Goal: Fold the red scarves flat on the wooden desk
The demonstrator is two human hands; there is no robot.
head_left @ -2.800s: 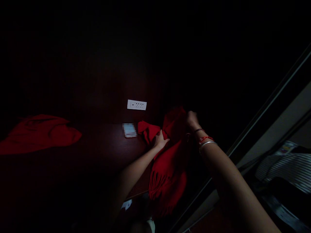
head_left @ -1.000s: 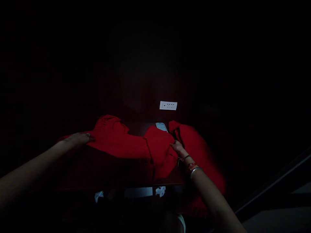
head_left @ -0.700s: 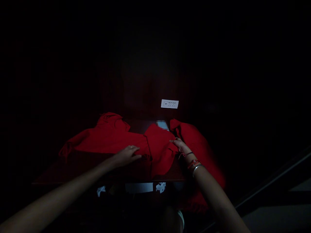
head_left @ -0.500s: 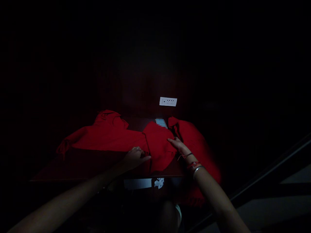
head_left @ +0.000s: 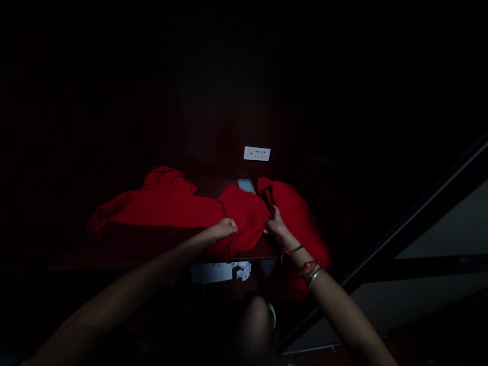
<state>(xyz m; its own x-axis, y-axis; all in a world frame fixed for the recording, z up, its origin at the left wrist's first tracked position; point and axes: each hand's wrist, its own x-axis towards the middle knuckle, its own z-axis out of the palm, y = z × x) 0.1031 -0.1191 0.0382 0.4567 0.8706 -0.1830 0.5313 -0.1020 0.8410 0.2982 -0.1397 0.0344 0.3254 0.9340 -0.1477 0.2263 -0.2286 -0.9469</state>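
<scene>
A long red scarf [head_left: 168, 211] lies spread across a dark wooden table [head_left: 129, 249] in a very dim room. Its right end hangs over the table's right side. My left hand [head_left: 224, 227] is closed in a fist on a fold of the scarf near the middle. My right hand [head_left: 275, 224], with bracelets on the wrist, pinches the cloth a short way to the right. The fold between both hands is bunched up.
A white socket plate [head_left: 256, 153] sits on the dark wall behind the table. A phone [head_left: 246, 185] lies just beyond the scarf. White paper scraps [head_left: 219, 272] show below the table's front edge. A dark slanted rail [head_left: 400, 234] runs at the right.
My left hand came in from the scarf's far left end to its middle and closed on the cloth. My right hand went from lying flat to pinching the fold.
</scene>
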